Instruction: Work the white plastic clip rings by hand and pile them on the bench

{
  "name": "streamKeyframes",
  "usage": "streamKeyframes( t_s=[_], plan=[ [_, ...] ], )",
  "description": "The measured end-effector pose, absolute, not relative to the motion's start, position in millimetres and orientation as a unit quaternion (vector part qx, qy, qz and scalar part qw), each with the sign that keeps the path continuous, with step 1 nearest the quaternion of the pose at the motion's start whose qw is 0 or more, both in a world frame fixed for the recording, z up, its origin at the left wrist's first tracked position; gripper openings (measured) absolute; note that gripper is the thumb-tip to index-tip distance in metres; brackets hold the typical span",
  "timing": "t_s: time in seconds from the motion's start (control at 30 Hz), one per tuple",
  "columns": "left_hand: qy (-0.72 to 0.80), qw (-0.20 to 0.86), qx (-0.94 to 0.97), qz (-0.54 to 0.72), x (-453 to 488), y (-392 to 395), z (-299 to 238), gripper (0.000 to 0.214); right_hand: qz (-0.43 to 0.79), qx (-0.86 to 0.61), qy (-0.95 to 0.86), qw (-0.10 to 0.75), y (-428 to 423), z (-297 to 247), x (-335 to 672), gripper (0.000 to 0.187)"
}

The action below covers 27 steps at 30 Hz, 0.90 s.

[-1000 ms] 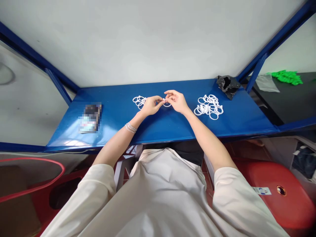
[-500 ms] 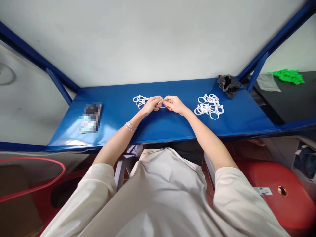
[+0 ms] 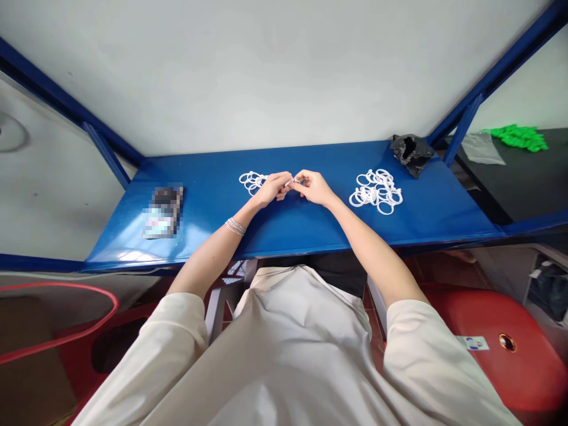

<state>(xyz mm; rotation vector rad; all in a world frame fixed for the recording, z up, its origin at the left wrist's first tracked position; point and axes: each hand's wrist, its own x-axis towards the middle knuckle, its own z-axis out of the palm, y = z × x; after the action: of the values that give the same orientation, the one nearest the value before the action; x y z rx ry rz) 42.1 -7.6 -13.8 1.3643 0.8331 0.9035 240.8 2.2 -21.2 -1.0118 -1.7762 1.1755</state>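
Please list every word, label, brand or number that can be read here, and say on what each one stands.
None can be read.
The flat pack on the blue bench is blurred out.
The small label on the red stool is too small to read.

Small white ring (image 3: 290, 181), mostly hidden, pinched between left hand (image 3: 274, 188) and right hand (image 3: 314, 187)

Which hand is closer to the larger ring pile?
Right. The right hand is just left of the larger ring pile; the left hand is farther left, beside the smaller pile. Both pinch one white piece.
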Motion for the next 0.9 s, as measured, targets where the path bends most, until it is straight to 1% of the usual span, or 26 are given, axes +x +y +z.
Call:
streamKeyframes(
  t_s=[0.1,0.23,0.3,0.4,0.5,0.57,0.6,0.7,0.77,0.9],
  plan=[
    [0.379,0.533,0.623,0.428,37,-3,-18,0.042,0.456,-0.423,-0.679,0.389,4,-20,247,0.047],
    [0.392,0.438,0.659,0.469,37,0,-21,0.041,0.433,-0.431,-0.683,0.401,7,-18,250,0.033],
    [0.387,0.435,0.668,0.463,38,0,-23,0.04,0.434,-0.427,-0.686,0.399,7,-18,250,0.029],
    [0.384,0.462,0.67,0.437,41,-1,-25,0.04,0.446,-0.419,-0.685,0.395,6,-18,249,0.027],
    [0.406,0.456,0.666,0.429,42,-1,-25,0.029,0.435,-0.424,-0.69,0.393,4,-17,250,0.022],
    [0.431,0.433,0.676,0.412,41,-1,-23,0.021,0.398,-0.438,-0.698,0.403,4,-15,251,0.019],
    [0.444,0.417,0.685,0.4,41,-1,-21,0.02,0.375,-0.446,-0.703,0.408,4,-14,252,0.018],
    [0.466,0.39,0.696,0.383,41,1,-18,0.034,0.331,-0.464,-0.711,0.411,5,-12,254,0.017],
    [0.466,0.408,0.676,0.4,41,0,-17,0.04,0.326,-0.467,-0.717,0.403,5,-12,254,0.017],
    [0.477,0.458,0.624,0.416,40,-2,-17,0.043,0.327,-0.458,-0.726,0.395,5,-13,255,0.019]
  ],
)
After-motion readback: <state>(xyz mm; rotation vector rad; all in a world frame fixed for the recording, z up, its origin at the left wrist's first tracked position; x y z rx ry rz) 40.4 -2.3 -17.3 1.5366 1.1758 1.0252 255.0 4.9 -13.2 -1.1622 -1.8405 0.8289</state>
